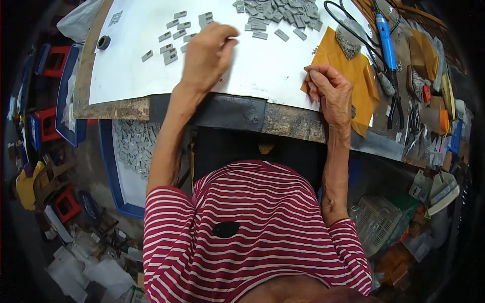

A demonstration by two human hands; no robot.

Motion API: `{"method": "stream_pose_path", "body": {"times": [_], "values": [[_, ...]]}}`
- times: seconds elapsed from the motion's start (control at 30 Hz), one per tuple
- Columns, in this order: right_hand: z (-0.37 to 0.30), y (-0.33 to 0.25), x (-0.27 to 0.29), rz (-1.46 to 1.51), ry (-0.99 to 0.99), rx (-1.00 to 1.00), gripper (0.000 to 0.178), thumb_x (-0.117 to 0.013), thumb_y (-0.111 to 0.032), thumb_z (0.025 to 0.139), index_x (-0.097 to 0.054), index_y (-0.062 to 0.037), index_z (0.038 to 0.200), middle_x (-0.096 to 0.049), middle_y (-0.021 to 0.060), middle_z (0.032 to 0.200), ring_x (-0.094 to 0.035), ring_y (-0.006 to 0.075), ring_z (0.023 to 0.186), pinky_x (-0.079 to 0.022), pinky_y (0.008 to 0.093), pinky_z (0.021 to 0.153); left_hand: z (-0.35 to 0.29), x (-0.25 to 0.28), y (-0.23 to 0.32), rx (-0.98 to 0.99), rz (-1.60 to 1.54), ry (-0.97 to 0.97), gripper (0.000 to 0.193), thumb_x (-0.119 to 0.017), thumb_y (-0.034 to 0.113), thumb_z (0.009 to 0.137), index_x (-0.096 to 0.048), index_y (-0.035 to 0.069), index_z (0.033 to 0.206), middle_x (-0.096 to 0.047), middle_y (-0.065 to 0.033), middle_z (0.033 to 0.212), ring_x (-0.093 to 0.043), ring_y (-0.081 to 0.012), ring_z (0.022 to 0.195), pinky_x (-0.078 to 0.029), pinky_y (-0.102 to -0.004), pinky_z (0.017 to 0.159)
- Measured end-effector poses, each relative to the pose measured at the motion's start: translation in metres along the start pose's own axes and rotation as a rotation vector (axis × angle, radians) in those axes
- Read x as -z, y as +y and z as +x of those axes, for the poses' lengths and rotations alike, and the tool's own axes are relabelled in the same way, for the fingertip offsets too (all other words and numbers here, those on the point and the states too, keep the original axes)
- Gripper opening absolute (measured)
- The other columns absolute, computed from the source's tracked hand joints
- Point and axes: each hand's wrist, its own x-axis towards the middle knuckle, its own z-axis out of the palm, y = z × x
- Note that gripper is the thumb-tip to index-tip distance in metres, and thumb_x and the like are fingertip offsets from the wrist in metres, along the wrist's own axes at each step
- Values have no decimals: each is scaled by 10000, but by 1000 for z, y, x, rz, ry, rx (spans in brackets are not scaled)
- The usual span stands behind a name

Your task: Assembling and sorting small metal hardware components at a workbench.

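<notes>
My left hand (pixel 207 58) is over the white sheet (pixel 262 65), beside a loose group of small grey rectangular pieces (pixel 178 34). Its fingers are curled and slightly blurred, so anything in them is hidden. To the right, my right hand (pixel 331 91) hovers at the edge of an orange-brown paper (pixel 366 96), thumb and index finger pinched together. Whatever that pinch holds is too small to name. A small heap of tiny metal parts (pixel 348 43) lies on the paper beyond it. Farther back is a big pile of the same grey pieces (pixel 288 12).
On the right lie a blue-handled tool with a cord (pixel 385 40) and dark-handled pliers (pixel 394 108). A black ring (pixel 103 42) sits at the sheet's left edge. Below the table edge (pixel 202 111), a blue tray (pixel 108 166) holds many grey pieces. Red stools (pixel 55 61) stand at far left.
</notes>
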Motion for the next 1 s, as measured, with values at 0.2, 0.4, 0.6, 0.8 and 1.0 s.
{"method": "stream_pose_path", "body": {"times": [0.2, 0.4, 0.6, 0.8, 1.0], "values": [[-2, -4, 3, -62, 6, 8, 152, -552, -80, 827, -602, 49, 888, -523, 19, 624, -435, 54, 479, -315, 169, 423, 34, -41, -2, -186, 265, -197, 165, -568, -16, 763, -593, 18, 922, -574, -112, 883, -596, -244, 773, -492, -316, 679], [-1, -6, 2, -157, -37, 104, 154, -557, -87, 827, -604, 46, 889, -500, 2, 597, -421, 42, 473, -316, 168, 418, 38, -54, -19, -307, 358, -148, 119, -561, -31, 694, -570, 12, 805, -543, -136, 783, -566, -316, 715, -466, -380, 635], [-2, -3, 5, -177, -50, 130, 170, -555, -88, 826, -611, 55, 900, -534, 13, 604, -450, 43, 483, -363, 170, 442, 36, -54, -9, -189, 256, -215, 148, -592, -60, 697, -580, 10, 827, -542, -109, 767, -569, -257, 682, -467, -348, 628], [-5, -6, 6, -233, -38, 204, 163, -548, -79, 829, -610, 52, 903, -527, 7, 587, -459, 40, 481, -367, 169, 433, 34, -57, -10, -160, 203, -214, 127, -594, -46, 702, -573, 9, 814, -540, -101, 783, -565, -251, 677, -462, -341, 628], [-33, -25, 44, -555, 162, 253, 128, -558, -81, 790, -619, 17, 844, -575, 33, 661, -486, 75, 561, -397, 220, 502, 27, -51, 3, -49, 217, -291, 92, -603, -7, 745, -572, 16, 829, -572, -90, 816, -586, -234, 699, -479, -325, 629]]}}
